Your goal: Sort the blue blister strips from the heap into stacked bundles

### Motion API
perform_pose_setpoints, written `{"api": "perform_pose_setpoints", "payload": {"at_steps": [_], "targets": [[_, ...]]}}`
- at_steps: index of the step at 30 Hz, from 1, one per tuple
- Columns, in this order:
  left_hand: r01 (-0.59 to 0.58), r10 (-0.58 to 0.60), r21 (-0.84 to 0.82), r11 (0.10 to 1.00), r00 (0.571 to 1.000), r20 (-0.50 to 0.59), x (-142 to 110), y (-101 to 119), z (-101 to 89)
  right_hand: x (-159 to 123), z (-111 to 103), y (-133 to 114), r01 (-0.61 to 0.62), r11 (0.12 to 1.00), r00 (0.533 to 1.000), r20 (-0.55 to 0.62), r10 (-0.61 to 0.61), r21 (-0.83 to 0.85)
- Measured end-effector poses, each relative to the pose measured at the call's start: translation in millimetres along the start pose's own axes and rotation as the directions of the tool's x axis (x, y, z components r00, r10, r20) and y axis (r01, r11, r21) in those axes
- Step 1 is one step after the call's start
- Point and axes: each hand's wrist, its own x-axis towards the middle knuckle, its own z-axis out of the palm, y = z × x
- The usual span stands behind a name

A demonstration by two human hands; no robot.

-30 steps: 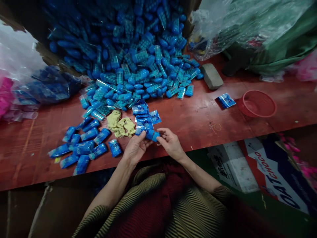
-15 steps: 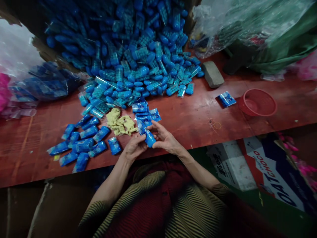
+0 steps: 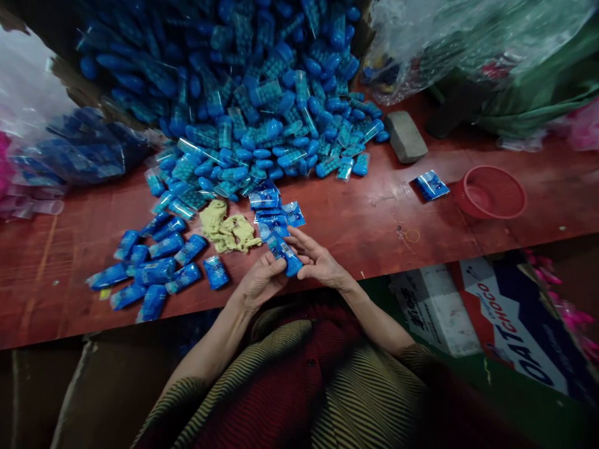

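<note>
Just past the table's front edge, both hands hold a small blue-capped bottle in a printed blue sleeve with a barcode patch. It is tilted, its cap end pointing toward me and to the right. My left hand pinches its left side with the thumb on top. The fingers of my right hand curl round the right side, partly hidden behind it. Flat printed blue sleeves lie beyond my fingers. Left of my hands, several sleeved bottles lie grouped, with one single sleeved bottle nearer.
A big heap of clear blue-capped bottles with small balls inside spills over the red table. A crumpled yellow cloth lies before it. To the right are a grey block, a blue packet stack and a red basket.
The held bottle has turned, so a barcode patch on its sleeve now shows. Both hands have shifted slightly to the right with it. The view has tilted a little.
</note>
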Motion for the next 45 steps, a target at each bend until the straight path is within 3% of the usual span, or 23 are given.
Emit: {"api": "perform_pose_setpoints", "payload": {"at_steps": [17, 24, 30, 38, 45], "targets": [[-0.176, 0.139, -0.148, 0.973, 0.963, -0.229, -5.3, -15.2, 23.1, -0.4, 1.7, 9.9, 0.103, 0.984, 0.990, -0.079, -0.116, -0.145], [-0.163, 0.139, -0.129, 0.978, 0.974, -0.177, -8.8, -13.0, 25.6, -3.1, 3.3, 3.7, 0.095, 0.975, 0.987, -0.110, -0.119, -0.202], [-0.178, 0.168, -0.051, 0.983, 0.973, -0.157, -11.2, -12.2, 27.8, -4.3, 4.1, -3.3, 0.081, 0.996, 0.997, 0.008, -0.081, -0.035], [-0.196, 0.177, -0.064, 0.978, 0.957, -0.230, -9.9, -15.0, 30.8, -1.2, 9.7, 5.9, 0.102, 0.992, 0.981, -0.156, -0.112, -0.067], [-0.149, 0.128, -0.077, 0.986, 0.966, -0.225, -12.8, -14.8, 18.2, -0.4, 15.4, 15.2, 0.056, 0.994, 0.982, -0.173, -0.072, -0.093]]}}
